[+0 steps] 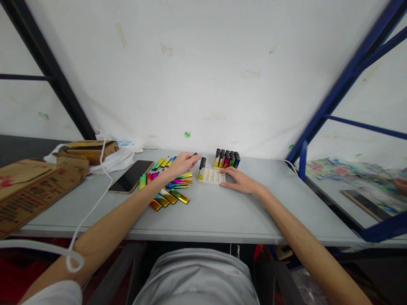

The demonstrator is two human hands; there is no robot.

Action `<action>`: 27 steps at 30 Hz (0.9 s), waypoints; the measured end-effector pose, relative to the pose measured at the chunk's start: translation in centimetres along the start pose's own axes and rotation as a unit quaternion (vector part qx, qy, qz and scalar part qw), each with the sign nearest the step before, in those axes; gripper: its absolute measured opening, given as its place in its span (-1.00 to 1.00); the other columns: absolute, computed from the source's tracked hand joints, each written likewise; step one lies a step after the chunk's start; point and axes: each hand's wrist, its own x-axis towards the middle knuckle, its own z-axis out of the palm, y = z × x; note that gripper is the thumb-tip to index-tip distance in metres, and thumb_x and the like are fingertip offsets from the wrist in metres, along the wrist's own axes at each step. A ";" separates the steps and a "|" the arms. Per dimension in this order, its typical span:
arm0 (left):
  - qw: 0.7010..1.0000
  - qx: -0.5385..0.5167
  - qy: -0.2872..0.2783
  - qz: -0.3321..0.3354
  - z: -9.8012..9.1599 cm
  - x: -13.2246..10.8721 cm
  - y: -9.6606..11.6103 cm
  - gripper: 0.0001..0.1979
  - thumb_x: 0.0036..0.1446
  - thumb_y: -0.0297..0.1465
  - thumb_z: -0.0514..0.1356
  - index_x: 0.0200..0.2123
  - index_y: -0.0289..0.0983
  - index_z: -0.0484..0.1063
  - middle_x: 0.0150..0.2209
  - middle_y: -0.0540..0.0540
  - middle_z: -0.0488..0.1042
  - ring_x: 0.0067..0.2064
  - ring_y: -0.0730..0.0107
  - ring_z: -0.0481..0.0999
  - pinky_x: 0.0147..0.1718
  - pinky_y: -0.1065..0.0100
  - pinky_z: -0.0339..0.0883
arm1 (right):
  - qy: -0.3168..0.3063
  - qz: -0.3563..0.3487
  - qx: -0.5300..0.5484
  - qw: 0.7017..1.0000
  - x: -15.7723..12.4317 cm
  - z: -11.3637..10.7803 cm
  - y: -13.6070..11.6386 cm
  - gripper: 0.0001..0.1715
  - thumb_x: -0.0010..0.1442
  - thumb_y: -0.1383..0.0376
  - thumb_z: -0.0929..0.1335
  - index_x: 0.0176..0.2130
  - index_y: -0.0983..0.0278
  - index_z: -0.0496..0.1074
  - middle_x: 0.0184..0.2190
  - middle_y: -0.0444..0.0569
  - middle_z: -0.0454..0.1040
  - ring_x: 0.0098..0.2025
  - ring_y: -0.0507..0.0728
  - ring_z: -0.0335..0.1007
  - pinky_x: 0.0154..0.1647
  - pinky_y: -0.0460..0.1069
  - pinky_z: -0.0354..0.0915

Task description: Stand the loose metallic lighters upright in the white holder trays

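Observation:
My left hand [184,164] is closed in a pinch at the left end of a white tray with round holes [211,176]. The dark top of a lighter [195,154] shows at its fingertips; the rest is hidden by the hand. One row of lighters with black tops [202,167] stands upright along the tray's left side. My right hand [240,180] holds the tray's right edge between thumb and fingers. Left of the tray, many shiny coloured lighters [179,195] lie loose on the table. Behind it stands a block of upright lighters [227,158].
A phone [132,176] lies left of the loose lighters. Further left are a cardboard box [38,186], a smaller carton [90,151] and a white cable [92,209]. Blue frame bars [343,80] rise at the right. Beyond them, part of another person's hand [401,185] shows.

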 end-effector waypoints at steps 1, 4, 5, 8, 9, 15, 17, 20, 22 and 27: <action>0.999 0.045 0.011 0.021 0.1 0.0 -0.1 -0.51 0.18 -0.01 0.17 -0.60 -0.22 0.21 -0.66 0.09 0.10 -0.60 0.50 0.09 -0.59 0.38 -0.09 | 0.000 0.001 -0.001 1.000 0.0 0.0 0.0 -0.35 0.34 0.01 0.41 0.27 0.24 0.34 0.17 0.17 0.42 0.22 0.32 0.39 0.32 0.31 0.31; 0.985 0.151 0.032 0.073 0.3 0.1 -0.5 -0.50 0.18 -0.01 0.14 -0.63 -0.22 0.22 -0.66 0.06 0.15 -0.54 0.44 0.15 -0.53 0.35 -0.03 | -0.002 -0.001 -0.002 1.000 0.0 0.0 0.0 -0.36 0.34 0.01 0.41 0.27 0.22 0.34 0.17 0.15 0.42 0.23 0.31 0.39 0.33 0.31 0.30; 0.983 0.162 0.032 0.079 0.3 0.1 -0.6 -0.50 0.18 -0.01 0.13 -0.63 -0.22 0.22 -0.65 0.06 0.16 -0.54 0.43 0.16 -0.52 0.35 -0.02 | -0.002 -0.003 -0.001 1.000 0.0 0.0 0.0 -0.37 0.34 0.01 0.40 0.27 0.21 0.34 0.17 0.14 0.42 0.23 0.31 0.38 0.33 0.31 0.30; 0.991 0.120 0.009 0.061 0.3 0.2 -0.8 -0.50 0.23 -0.01 0.05 -0.61 -0.22 0.22 -0.63 0.03 0.21 -0.54 0.41 0.18 -0.51 0.34 0.04 | -0.001 -0.004 0.004 1.000 0.0 0.1 0.1 -0.37 0.34 0.01 0.41 0.27 0.21 0.34 0.17 0.14 0.42 0.23 0.31 0.39 0.33 0.31 0.30; 0.994 0.094 0.002 0.047 0.3 0.2 -0.9 -0.51 0.24 -0.02 0.02 -0.61 -0.21 0.22 -0.62 0.03 0.23 -0.55 0.41 0.18 -0.51 0.34 0.05 | 0.001 -0.002 0.004 1.000 0.0 0.1 0.1 -0.36 0.33 0.01 0.41 0.27 0.21 0.34 0.17 0.15 0.42 0.23 0.31 0.39 0.33 0.31 0.30; 0.998 -0.023 -0.021 -0.048 0.7 0.8 -1.5 -0.65 0.13 -0.15 0.07 -0.60 -0.22 0.22 -0.62 0.02 0.22 -0.61 0.48 0.10 -0.60 0.37 -0.06 | 0.002 -0.003 0.009 1.000 0.0 0.1 0.1 -0.36 0.33 0.01 0.41 0.28 0.20 0.34 0.18 0.15 0.42 0.23 0.31 0.39 0.32 0.32 0.30; 0.994 -0.062 -0.040 -0.080 0.7 0.9 -1.4 -0.68 0.10 -0.17 0.07 -0.60 -0.22 0.21 -0.64 0.06 0.12 -0.64 0.52 0.00 -0.62 0.38 -0.18 | 0.000 -0.006 0.009 1.000 0.0 0.1 0.1 -0.35 0.34 0.01 0.40 0.29 0.21 0.33 0.18 0.15 0.42 0.23 0.31 0.38 0.33 0.32 0.29; 0.987 -0.093 -0.051 -0.118 0.4 0.8 -1.1 -0.70 0.08 -0.19 0.08 -0.59 -0.22 0.19 -0.65 0.10 0.00 -0.65 0.55 -0.11 -0.63 0.39 -0.28 | 0.001 -0.008 0.012 1.000 0.0 0.0 0.0 -0.34 0.34 0.00 0.40 0.29 0.21 0.33 0.19 0.16 0.42 0.23 0.31 0.38 0.33 0.32 0.29; 0.985 -0.097 -0.045 -0.133 0.1 0.8 -0.9 -0.70 0.07 -0.19 0.09 -0.59 -0.22 0.18 -0.65 0.11 -0.01 -0.65 0.56 -0.13 -0.63 0.40 -0.30 | 0.002 -0.008 0.015 1.000 0.0 0.0 0.0 -0.33 0.33 -0.01 0.40 0.29 0.21 0.33 0.20 0.16 0.42 0.23 0.32 0.37 0.33 0.32 0.29; 0.985 -0.112 -0.033 -0.129 0.1 0.7 -0.8 -0.68 0.07 -0.17 0.12 -0.59 -0.21 0.19 -0.66 0.09 0.01 -0.66 0.56 -0.12 -0.63 0.39 -0.32 | -0.001 -0.006 0.011 1.000 0.0 -0.1 -0.2 -0.34 0.34 -0.01 0.39 0.29 0.22 0.33 0.19 0.16 0.42 0.23 0.32 0.37 0.34 0.32 0.28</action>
